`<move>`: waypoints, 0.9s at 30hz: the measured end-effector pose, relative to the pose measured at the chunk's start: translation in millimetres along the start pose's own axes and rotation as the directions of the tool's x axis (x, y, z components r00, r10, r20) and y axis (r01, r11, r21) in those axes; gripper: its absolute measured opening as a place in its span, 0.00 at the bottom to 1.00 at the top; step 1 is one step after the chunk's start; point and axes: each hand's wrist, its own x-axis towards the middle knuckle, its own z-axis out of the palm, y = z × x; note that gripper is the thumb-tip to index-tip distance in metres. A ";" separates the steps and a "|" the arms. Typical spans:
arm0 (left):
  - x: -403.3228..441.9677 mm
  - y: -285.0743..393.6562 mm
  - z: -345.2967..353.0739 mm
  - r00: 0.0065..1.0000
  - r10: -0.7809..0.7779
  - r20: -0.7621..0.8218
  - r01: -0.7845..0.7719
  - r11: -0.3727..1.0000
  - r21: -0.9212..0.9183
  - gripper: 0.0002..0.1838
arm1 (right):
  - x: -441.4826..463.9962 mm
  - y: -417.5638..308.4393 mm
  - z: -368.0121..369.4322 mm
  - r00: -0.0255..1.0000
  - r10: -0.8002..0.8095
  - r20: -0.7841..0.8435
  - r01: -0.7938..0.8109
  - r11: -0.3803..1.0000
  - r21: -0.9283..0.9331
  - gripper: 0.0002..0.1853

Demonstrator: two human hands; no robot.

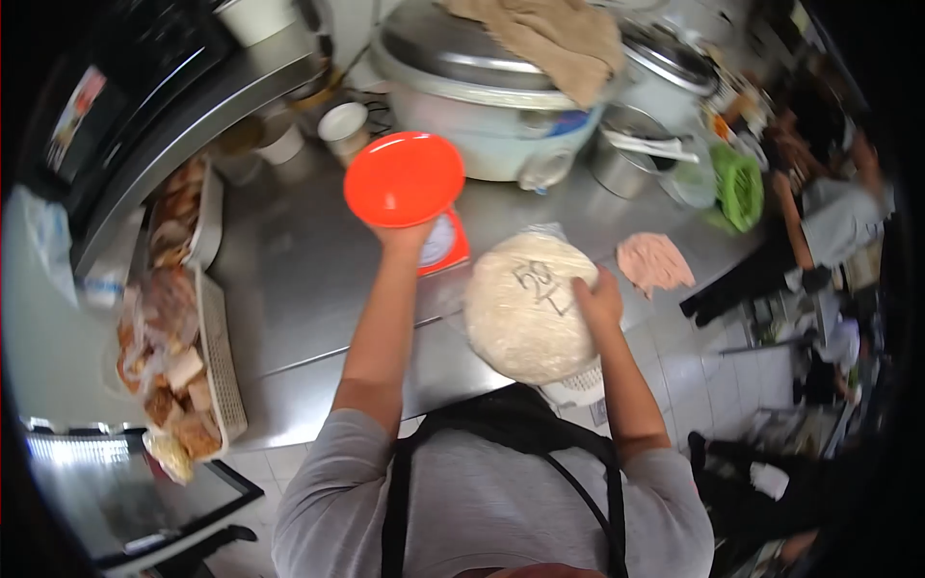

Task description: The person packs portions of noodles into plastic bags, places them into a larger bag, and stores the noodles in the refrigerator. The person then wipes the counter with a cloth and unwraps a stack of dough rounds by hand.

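Observation:
My left hand (403, 234) grips the near rim of a shiny orange-red scale bowl (405, 178), its fingers mostly hidden below the bowl. Partly covered by that bowl, an orange kitchen scale (457, 249) with a round white dial stands on the steel counter. In my right hand (601, 301) is a large round pack of pale flatbreads (530, 310), wrapped in clear plastic and marked by hand in black. My thumb lies on its top face at the right edge, while the fingers underneath are out of sight. A crumpled pink glove (655, 262) rests right of the pack.
A big lidded cooker (482, 106) with a brown cloth (549, 39) stands at the back. Left are baskets (224, 366) of bread pieces. A metal pot (626, 169) and green bag (737, 188) sit at back right. Other people (838, 222) stand at right.

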 end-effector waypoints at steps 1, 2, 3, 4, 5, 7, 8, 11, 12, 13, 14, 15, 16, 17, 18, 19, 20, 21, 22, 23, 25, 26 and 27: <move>-0.6 5.4 0.2 1.000 -0.030 -0.007 0.029 0.993 -0.115 0.45 | -0.1 1.0 -1.7 1.000 -0.002 0.010 0.002 1.000 0.001 0.31; 0.4 8.4 -0.5 0.999 -0.052 -0.007 0.049 0.972 -0.231 0.45 | -0.1 1.0 -2.3 1.000 0.004 0.017 -0.004 1.000 0.000 0.32; 1.8 7.0 -4.0 0.997 -0.071 -0.002 0.066 0.936 -0.345 0.46 | 0.2 1.5 -1.2 1.000 0.010 0.020 -0.011 1.000 0.024 0.31; -0.2 11.3 -20.5 0.997 -0.078 -0.005 0.073 0.943 -0.323 0.45 | 0.9 2.8 -0.4 1.000 0.019 0.023 -0.020 0.999 0.046 0.31; -4.3 13.0 -39.5 0.997 -0.081 -0.002 0.076 0.949 -0.306 0.44 | 0.4 2.5 2.2 0.999 0.032 0.020 -0.034 0.997 0.067 0.31; -7.3 2.9 -52.7 0.998 -0.058 0.008 0.055 0.887 -0.458 0.38 | 6.1 14.5 9.7 0.996 0.062 0.061 -0.071 0.985 0.156 0.30; -3.8 -21.8 -53.8 0.999 -0.035 0.011 0.035 0.788 -0.615 0.33 | 10.2 20.6 14.8 0.994 0.081 0.077 -0.095 0.975 0.200 0.29; 8.7 -90.4 -82.2 0.997 0.049 0.061 -0.005 0.824 -0.567 0.30 | 14.9 28.1 13.4 0.992 0.083 0.091 -0.099 0.978 0.183 0.27; 14.7 -119.3 -90.3 0.994 0.086 0.065 -0.051 0.907 -0.419 0.31 | 12.3 26.7 9.0 0.983 0.134 0.125 -0.163 0.954 0.252 0.26; 25.0 -156.3 -92.0 0.986 0.161 0.036 -0.153 0.975 -0.163 0.31 | 10.4 18.9 6.2 0.970 0.181 0.159 -0.224 0.920 0.320 0.25; 36.2 -181.2 -101.0 0.987 0.159 0.038 -0.151 0.977 -0.153 0.32 | 10.8 12.4 5.0 0.957 0.219 0.192 -0.279 0.878 0.388 0.25; 46.5 -204.2 -110.3 0.987 0.156 0.037 -0.150 0.979 -0.141 0.32 | 11.2 11.0 5.4 0.950 0.229 0.214 -0.301 0.858 0.417 0.24; 56.1 -226.0 -119.4 0.988 0.153 0.035 -0.147 0.981 -0.128 0.32 | 11.0 10.9 6.6 0.942 0.236 0.237 -0.321 0.836 0.446 0.23; 66.2 -246.3 -127.1 0.988 0.149 0.033 -0.145 0.983 -0.116 0.33 | 10.4 10.1 6.8 0.935 0.242 0.259 -0.341 0.812 0.473 0.23; 77.0 -265.5 -134.7 0.993 0.113 0.019 -0.110 0.988 -0.109 0.33 | 9.1 8.6 6.2 0.940 0.246 0.234 -0.332 0.816 0.474 0.22; 86.1 -281.4 -141.6 0.997 0.075 0.006 -0.074 0.992 -0.100 0.33 | 7.1 7.3 6.1 0.944 0.251 0.212 -0.324 0.820 0.472 0.21; 93.0 -289.5 -148.6 0.996 0.080 -0.051 -0.082 0.996 -0.040 0.35 | 4.8 6.2 6.1 0.947 0.256 0.192 -0.318 0.823 0.470 0.20; 97.6 -296.5 -153.1 0.991 0.087 -0.105 -0.086 0.996 0.019 0.36 | 2.4 5.4 4.7 0.954 0.244 0.174 -0.299 0.811 0.503 0.19; 103.0 -309.5 -154.9 0.989 0.072 -0.132 -0.055 0.990 0.133 0.38 | -0.2 3.8 2.5 0.961 0.232 0.154 -0.278 0.797 0.536 0.18; 109.7 -322.1 -156.4 0.985 0.065 -0.162 -0.023 0.969 0.245 0.39 | -2.6 1.3 -0.2 0.967 0.219 0.131 -0.254 0.782 0.569 0.17; 107.7 -313.6 -154.8 0.973 0.004 -0.231 0.098 0.898 0.429 0.41 | -5.9 -8.5 -10.0 0.960 0.231 0.160 -0.279 0.719 0.637 0.15; 99.8 -300.5 -156.9 0.961 -0.049 -0.273 0.185 0.844 0.503 0.42 | -9.4 -13.7 -14.8 0.957 0.233 0.175 -0.289 0.683 0.671 0.14; 89.1 -282.3 -157.4 0.941 -0.096 -0.324 0.274 0.776 0.568 0.42 | -12.9 -18.4 -18.2 0.964 0.217 0.157 -0.266 0.701 0.662 0.14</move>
